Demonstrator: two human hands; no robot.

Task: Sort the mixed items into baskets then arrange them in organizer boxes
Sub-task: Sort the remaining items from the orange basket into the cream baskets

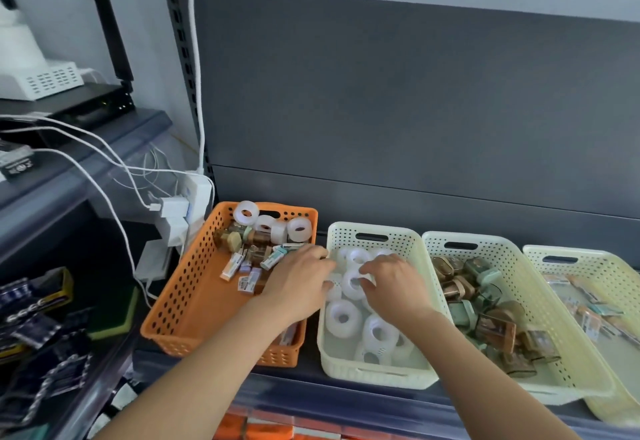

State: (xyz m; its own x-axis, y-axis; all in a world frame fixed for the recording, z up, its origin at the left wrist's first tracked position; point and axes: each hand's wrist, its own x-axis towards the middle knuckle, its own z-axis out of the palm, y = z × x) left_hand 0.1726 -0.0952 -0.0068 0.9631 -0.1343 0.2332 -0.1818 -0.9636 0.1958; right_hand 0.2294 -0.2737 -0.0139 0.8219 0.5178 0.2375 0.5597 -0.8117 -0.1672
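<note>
One orange basket (180, 301), three cream baskets (398, 375).

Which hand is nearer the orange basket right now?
Left. The left hand lies across the orange basket's right rim. The right hand is over the white basket of tape rolls beside it, fingers on a roll.

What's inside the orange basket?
White tape rolls at the back, brownish tins, small flat packets. The left hand and forearm cover its right side.
</note>
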